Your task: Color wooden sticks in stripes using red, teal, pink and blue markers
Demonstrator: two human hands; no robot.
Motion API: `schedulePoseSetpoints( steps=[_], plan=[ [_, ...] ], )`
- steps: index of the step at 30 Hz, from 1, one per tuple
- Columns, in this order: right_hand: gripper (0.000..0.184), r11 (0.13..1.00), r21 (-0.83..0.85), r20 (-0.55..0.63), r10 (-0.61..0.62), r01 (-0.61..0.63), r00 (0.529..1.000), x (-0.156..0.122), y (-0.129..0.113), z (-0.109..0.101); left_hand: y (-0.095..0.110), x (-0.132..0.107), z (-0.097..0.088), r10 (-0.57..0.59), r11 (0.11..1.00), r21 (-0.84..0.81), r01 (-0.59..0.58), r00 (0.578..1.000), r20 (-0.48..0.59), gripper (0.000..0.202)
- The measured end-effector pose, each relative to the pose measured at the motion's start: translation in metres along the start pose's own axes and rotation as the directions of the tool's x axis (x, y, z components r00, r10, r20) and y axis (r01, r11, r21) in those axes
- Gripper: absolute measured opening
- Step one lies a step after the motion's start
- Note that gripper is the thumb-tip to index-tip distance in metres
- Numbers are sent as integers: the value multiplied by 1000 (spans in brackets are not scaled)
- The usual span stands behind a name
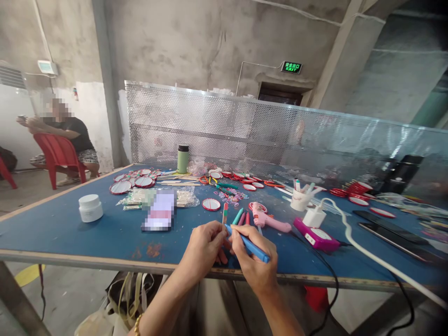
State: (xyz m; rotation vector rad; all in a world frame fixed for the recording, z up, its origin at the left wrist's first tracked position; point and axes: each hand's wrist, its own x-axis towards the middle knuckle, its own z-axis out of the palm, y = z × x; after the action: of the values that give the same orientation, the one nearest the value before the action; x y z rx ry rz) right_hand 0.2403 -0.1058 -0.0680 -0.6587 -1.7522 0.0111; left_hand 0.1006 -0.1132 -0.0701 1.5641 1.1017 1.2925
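Note:
My left hand (206, 245) is closed around a thin wooden craft stick (224, 212) whose coloured tip points up and away from me. My right hand (254, 261) grips a blue marker pen (250, 246), its tip touching the stick near my left fingers. Both hands hover over the near edge of the blue table (105, 233). Just beyond them lie a teal marker (238, 216) and a pink marker (247, 218).
On the table: a pink glue gun (268, 219), a white jar (90, 207), a green flask (182, 159), round red-rimmed mirrors (121, 187), a cup of pens (301, 198), a magenta device (315, 235), cables. A perforated metal screen (280, 135) backs the table. A person sits on a red chair (58, 151) at left.

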Motion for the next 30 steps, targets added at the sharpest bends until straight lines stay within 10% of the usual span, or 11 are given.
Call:
schedulePoseSetpoints(
  steps=[30],
  plan=[
    [13,999,1,-7,-35,35,999,0,-2,2,1,-1,-1,9,1000,20,-9,1000,-7,25]
  ],
)
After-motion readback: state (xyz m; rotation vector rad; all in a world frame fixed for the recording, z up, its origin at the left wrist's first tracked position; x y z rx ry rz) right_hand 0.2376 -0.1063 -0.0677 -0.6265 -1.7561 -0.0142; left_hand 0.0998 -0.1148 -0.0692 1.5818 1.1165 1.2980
